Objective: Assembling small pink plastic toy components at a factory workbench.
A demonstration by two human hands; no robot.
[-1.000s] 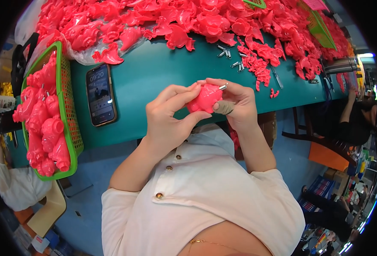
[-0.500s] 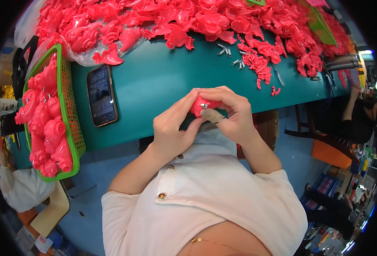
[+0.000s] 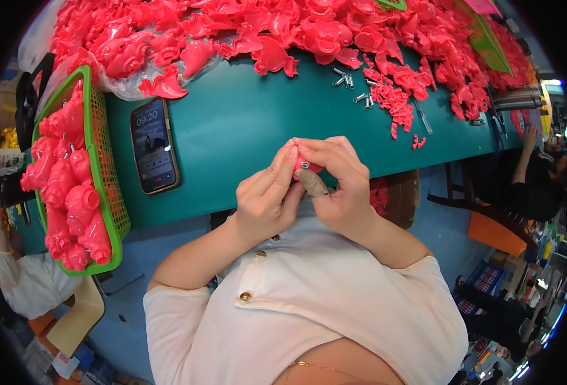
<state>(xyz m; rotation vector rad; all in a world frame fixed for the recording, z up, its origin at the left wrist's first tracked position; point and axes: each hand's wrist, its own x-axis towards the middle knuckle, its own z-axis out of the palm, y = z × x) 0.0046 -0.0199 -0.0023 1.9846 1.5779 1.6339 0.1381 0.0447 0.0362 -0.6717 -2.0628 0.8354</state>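
Note:
Close to my chest, just off the table's front edge, my left hand and my right hand meet around a small pink plastic part. Fingers of both hands press on it and cover most of its shape. A small metal spring pokes out of the part toward me. My right thumb, wrapped in a tan covering, lies against the part right below the spring. Loose metal springs lie on the green table beyond my hands, beside several small pink pieces.
A large heap of pink plastic shells spreads along the table's far side. At left stands a green basket of assembled pink pieces, with a phone beside it. A screwdriver-like tool lies at right. Other people sit on both sides.
My hands have closed in more tightly around the pink part and tilted it, so less of it shows. The spring now points more toward me.

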